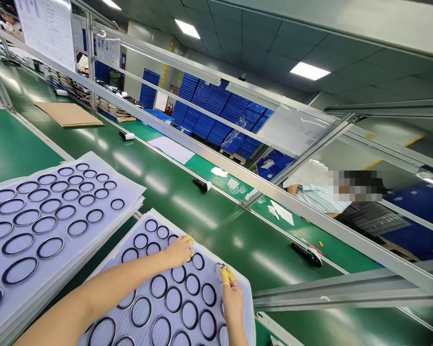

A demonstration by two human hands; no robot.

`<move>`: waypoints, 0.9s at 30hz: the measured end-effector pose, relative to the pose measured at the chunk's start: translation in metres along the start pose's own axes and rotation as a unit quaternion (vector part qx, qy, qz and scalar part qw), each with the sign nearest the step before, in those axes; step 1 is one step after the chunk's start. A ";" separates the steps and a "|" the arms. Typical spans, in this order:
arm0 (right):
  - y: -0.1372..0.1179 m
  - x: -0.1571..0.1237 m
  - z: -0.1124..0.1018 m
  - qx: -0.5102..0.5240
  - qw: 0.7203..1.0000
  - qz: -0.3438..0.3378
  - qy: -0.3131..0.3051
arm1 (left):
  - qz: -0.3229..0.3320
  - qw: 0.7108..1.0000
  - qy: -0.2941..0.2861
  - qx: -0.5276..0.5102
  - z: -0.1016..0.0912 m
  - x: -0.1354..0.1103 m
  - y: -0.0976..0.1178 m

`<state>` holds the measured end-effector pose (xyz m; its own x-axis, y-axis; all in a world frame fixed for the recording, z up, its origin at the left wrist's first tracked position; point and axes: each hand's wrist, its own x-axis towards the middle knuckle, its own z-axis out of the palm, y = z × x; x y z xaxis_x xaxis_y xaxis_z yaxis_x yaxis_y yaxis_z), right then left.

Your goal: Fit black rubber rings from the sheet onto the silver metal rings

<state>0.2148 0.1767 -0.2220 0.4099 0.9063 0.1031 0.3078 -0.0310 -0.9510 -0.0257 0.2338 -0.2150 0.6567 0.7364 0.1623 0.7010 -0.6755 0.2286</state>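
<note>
My left hand (pixel 179 251), with yellow finger covers, reaches over the far part of the right-hand sheet of rings. Its fingers are curled down at the far row; what they pinch, if anything, is hidden under them. Near the sheet's far right corner, my right hand (pixel 233 293), also in yellow finger covers, pinches a thin metal-looking ring (pixel 217 272). Beneath both hands lies a pale purple, ribbed sheet (pixel 243 307) bearing rows of black-rimmed rings (pixel 173 299). The right forearm covers some rings at the right edge.
To the left stands a stack of similar sheets (pixel 104 240) topped with rings. A green conveyor belt (pixel 187 211) runs beyond, with cardboard (pixel 68 114) on it. Handheld scanners (pixel 202 184) lie along its far rail. A metal frame crosses above. Across the line is a person (pixel 317 192).
</note>
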 end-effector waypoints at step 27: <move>0.031 -0.045 -0.098 -0.414 0.880 -0.214 -0.094 | -0.212 0.970 0.072 -0.096 -0.084 -0.122 -0.037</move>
<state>0.2898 0.0938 -0.2280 -0.0206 0.9609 0.2762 0.9510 0.1041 -0.2910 -0.1551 0.1725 -0.1624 0.2659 0.9531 0.1445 0.8251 -0.3025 0.4772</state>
